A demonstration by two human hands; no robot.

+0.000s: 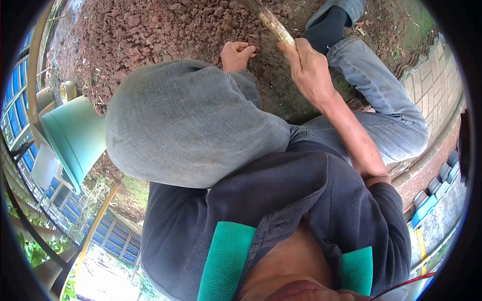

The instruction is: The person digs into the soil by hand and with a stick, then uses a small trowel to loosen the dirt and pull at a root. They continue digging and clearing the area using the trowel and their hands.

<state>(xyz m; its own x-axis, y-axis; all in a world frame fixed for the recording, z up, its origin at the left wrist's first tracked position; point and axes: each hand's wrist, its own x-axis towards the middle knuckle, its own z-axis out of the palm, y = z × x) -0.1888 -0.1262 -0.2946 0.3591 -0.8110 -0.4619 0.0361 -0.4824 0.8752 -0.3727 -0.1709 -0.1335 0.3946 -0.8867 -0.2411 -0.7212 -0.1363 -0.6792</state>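
My right hand [312, 71] is wrapped round a pale, worn wooden tool handle [274, 26] that slants up to the left. The handle darkens toward the top edge, and the tool's head lies outside the view. Beyond my bent left knee, my left hand [236, 55] is low over the brown, clumpy soil [165, 32]. Its fingers are curled in with thumb and forefinger close together; whether anything is between them I cannot make out. My left forearm is mostly hidden behind the grey trouser leg [196, 120].
A pale green bucket [75, 135] lies tilted at the left, beside blue slatted fencing [17, 85]. My dark-socked foot [329, 32] rests on the ground at upper right. Paving bricks [432, 83] run along the right, with a blue crate [434, 200] of dark pots farther down.
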